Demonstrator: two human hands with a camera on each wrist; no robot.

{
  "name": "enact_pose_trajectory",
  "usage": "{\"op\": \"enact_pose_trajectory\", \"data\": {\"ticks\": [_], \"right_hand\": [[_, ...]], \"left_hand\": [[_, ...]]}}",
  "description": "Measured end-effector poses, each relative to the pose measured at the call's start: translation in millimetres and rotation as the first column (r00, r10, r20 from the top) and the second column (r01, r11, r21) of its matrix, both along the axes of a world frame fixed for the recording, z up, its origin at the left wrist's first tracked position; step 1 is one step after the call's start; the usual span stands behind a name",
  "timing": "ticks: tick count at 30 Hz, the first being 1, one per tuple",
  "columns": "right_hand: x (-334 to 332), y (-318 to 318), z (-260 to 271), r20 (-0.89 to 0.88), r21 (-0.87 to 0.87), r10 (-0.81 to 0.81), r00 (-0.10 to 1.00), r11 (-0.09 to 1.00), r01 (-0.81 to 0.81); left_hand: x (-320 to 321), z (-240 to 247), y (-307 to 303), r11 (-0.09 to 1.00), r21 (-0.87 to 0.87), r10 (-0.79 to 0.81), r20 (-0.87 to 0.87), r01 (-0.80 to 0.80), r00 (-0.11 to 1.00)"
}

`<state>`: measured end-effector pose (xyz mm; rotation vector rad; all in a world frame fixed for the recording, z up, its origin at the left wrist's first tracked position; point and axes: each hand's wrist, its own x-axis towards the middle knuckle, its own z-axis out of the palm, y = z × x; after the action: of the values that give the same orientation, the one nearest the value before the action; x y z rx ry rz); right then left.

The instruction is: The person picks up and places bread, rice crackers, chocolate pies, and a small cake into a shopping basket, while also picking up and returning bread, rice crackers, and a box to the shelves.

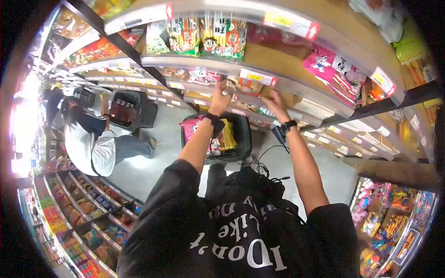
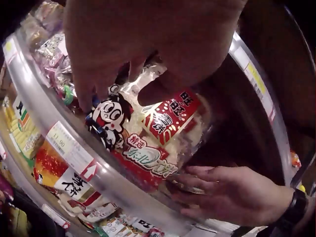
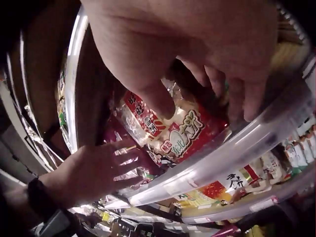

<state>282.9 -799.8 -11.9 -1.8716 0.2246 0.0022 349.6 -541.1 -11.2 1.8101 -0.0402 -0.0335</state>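
A clear-and-red bag of rice crackers (image 1: 249,86) with a cartoon child printed on it stands on a shelf in front of me. My left hand (image 1: 221,100) is at the bag's left edge, and in the right wrist view its fingers (image 3: 124,160) extend straight along that side. Across the bag, my right hand (image 1: 277,107) has its fingers spread by the right end. In the left wrist view the right hand's fingertips (image 2: 190,185) lie right at the bag's lower corner. The back of the bag is hidden.
A black shopping basket (image 1: 241,136) holding pink and yellow packets stands on the floor below my hands. Pink bags (image 1: 336,74) and noodle-like packs (image 1: 225,37) sit on the shelf above. Another person (image 1: 95,139) crouches at left near a second basket (image 1: 124,109). Cables (image 1: 264,162) hang by my waist.
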Motion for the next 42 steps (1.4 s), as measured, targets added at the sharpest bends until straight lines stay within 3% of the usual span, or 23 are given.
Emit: {"op": "enact_pose_trajectory", "data": {"ticks": [2,3,6,7,10,11,14,15,16,18,19,22,23,26,29,31,32,34,35,36,38,40,42], "right_hand": [[22,9,6,-0.033,-0.195,0.036,0.999,0.980,-0.042],[17,18,39,-0.054,-0.105,0.050,0.997,0.993,-0.056],[29,26,32,-0.081,0.044,0.107,0.991,0.994,-0.104],[37,27,7,-0.040,0.127,0.126,0.991,0.985,-0.120],[30,30,3,0.051,0.189,0.051,0.997,0.980,-0.060],[22,26,8,0.230,0.240,0.046,0.972,0.965,-0.103],[-8,12,14,0.225,-0.009,-0.002,0.974,1.000,0.005],[-19,8,20,0.265,0.089,0.003,0.964,0.996,-0.028],[-35,7,33,0.319,-0.060,-0.028,0.947,0.997,0.050],[-58,2,53,0.079,0.121,0.006,0.997,0.993,-0.016],[-66,3,60,0.028,0.242,0.015,0.999,0.970,-0.021],[-73,5,55,0.012,0.251,0.081,0.997,0.965,-0.082],[-73,8,55,0.015,0.264,0.086,0.996,0.961,-0.087],[-73,15,59,0.028,0.311,0.126,0.992,0.942,-0.129],[-90,20,66,-0.032,0.416,0.233,0.972,0.887,-0.199],[-103,15,23,-0.137,0.355,0.305,0.943,0.903,-0.241],[-107,13,3,-0.185,0.325,0.335,0.924,0.908,-0.264],[-112,17,-7,-0.406,0.340,0.383,0.830,0.906,-0.252],[-113,19,-12,-0.551,0.341,0.382,0.742,0.915,-0.217],[-112,22,-16,-0.679,0.334,0.369,0.635,0.925,-0.180],[-113,28,-45,-0.720,0.329,0.390,0.574,0.920,-0.213],[-107,37,-70,-0.772,0.367,0.406,0.489,0.913,-0.179],[-102,48,-100,-0.778,0.347,0.410,0.476,0.912,-0.219]], "left_hand": [[22,3,-7,0.999,0.011,-0.042,0.141,0.041,0.989],[35,-5,-8,0.982,0.191,-0.033,0.189,-0.004,0.982],[36,34,-19,0.990,-0.023,-0.142,-0.026,0.141,0.990],[50,8,-14,0.990,0.004,-0.144,-0.046,0.144,0.989],[12,71,-22,0.989,-0.081,-0.130,-0.124,0.120,0.984],[16,51,-14,0.984,-0.024,-0.178,-0.120,0.176,0.977],[-24,57,-16,0.988,0.073,-0.143,0.118,0.135,0.983],[-40,69,-16,0.986,-0.026,-0.160,0.079,0.162,0.984],[-57,81,-15,0.976,-0.124,-0.177,0.039,0.180,0.984],[-83,85,-6,0.960,-0.154,-0.231,0.045,0.236,0.972],[-92,82,-6,0.955,-0.152,-0.230,0.160,0.255,0.960],[-120,95,-5,0.957,-0.173,-0.216,0.097,0.231,0.971],[-122,94,-4,0.973,-0.083,-0.205,0.126,0.216,0.971],[-132,91,5,0.985,-0.050,-0.155,0.182,0.167,0.971],[-158,75,21,0.942,-0.315,-0.131,-0.032,0.114,0.991],[-183,58,32,0.931,-0.359,-0.130,-0.158,0.066,0.979],[-193,23,44,0.966,-0.228,-0.164,-0.158,0.126,0.974],[-207,2,48,0.935,-0.314,-0.268,-0.310,0.168,0.912],[-214,-9,52,0.876,-0.460,-0.354,-0.415,0.142,0.838],[-218,-31,55,0.864,-0.468,-0.394,-0.403,0.184,0.826],[-225,-78,60,0.863,-0.505,-0.370,-0.639,-0.006,0.674],[-222,-81,65,0.921,-0.385,-0.315,-0.653,0.056,0.688],[-215,-104,68,0.910,-0.414,-0.289,-0.613,0.012,0.735]]}}
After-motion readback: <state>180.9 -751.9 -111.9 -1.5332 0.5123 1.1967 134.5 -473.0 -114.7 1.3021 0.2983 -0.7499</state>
